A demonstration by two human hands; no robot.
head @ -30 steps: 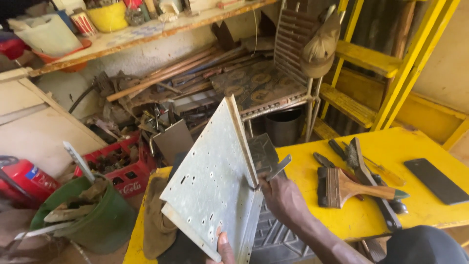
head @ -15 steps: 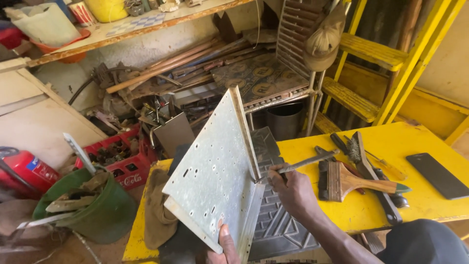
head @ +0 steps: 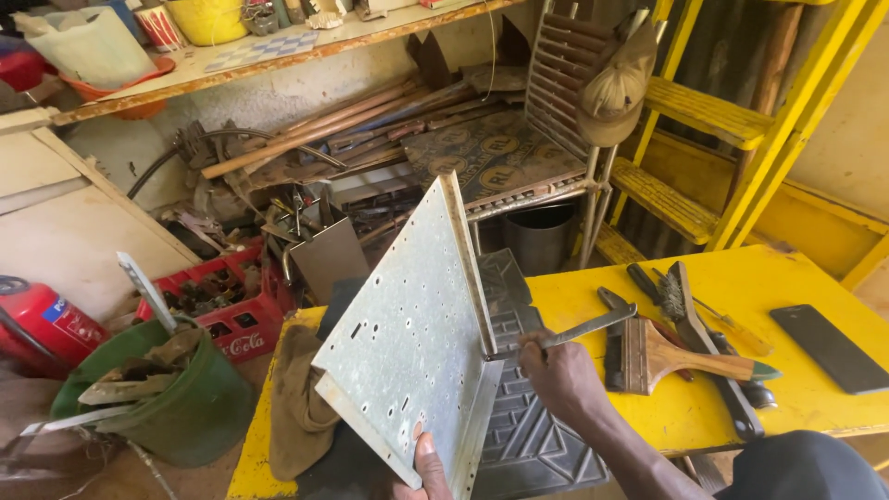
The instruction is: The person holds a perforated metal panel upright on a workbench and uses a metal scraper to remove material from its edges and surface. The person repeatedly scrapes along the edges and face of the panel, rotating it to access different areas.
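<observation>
My left hand (head: 428, 472) holds a grey perforated metal panel (head: 407, 343) by its lower edge, tilted upright over the yellow table (head: 815, 407). My right hand (head: 560, 375) grips a flat metal tool (head: 579, 331) whose end rests against the panel's right flange. Under the panel lies a dark ribbed rubber mat (head: 523, 435). Only the thumb of the left hand shows.
A wooden-handled paintbrush (head: 685, 356), several dark hand tools (head: 690, 324) and a black phone (head: 829, 347) lie on the table to the right. A brown cloth (head: 298, 398) hangs at its left end. A green bucket (head: 176, 407), red crate (head: 231, 310), red extinguisher (head: 42, 319) and scrap stand beyond.
My right hand has shifted right and up along the panel's edge with the tool. The panel sits a little higher and more upright in view.
</observation>
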